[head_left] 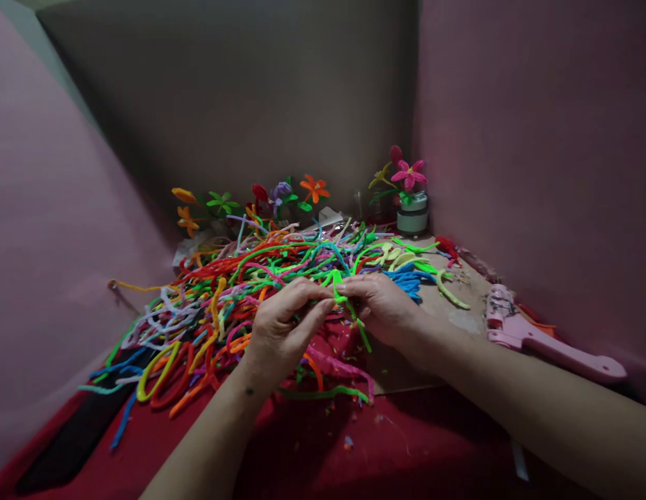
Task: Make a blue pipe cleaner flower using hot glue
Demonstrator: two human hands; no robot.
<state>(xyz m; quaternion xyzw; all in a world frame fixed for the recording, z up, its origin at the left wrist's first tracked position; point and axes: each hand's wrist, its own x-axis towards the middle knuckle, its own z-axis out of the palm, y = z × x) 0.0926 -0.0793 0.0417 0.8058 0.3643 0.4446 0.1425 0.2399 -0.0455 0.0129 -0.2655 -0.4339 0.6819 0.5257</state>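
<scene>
1. In the head view, the left hand (278, 326) is pinching a bright green fuzzy strip (337, 279), its grip closed with thumb and forefinger on the folded part.
2. The right hand (380, 305) is clamping the same strip from the other side, its grip also closed; a loose green end (363, 335) is hanging below.
3. The strip is sitting between the hands, held above the desk (385, 437), with a heap of coloured stems (239, 260) lying behind.
4. A blue bundle (409, 281) is lying just beyond the right hand, while a pink tool (567, 353) is resting farther right.
5. The small fold is probably relying on both pinches; a slackening thumb could be letting it spring open.
6. The hanging end may be risking a snag, should the hands be dipping into the heap.
7. Similar green stems are lying close by, so a dropped strip could be getting lost among them.
</scene>
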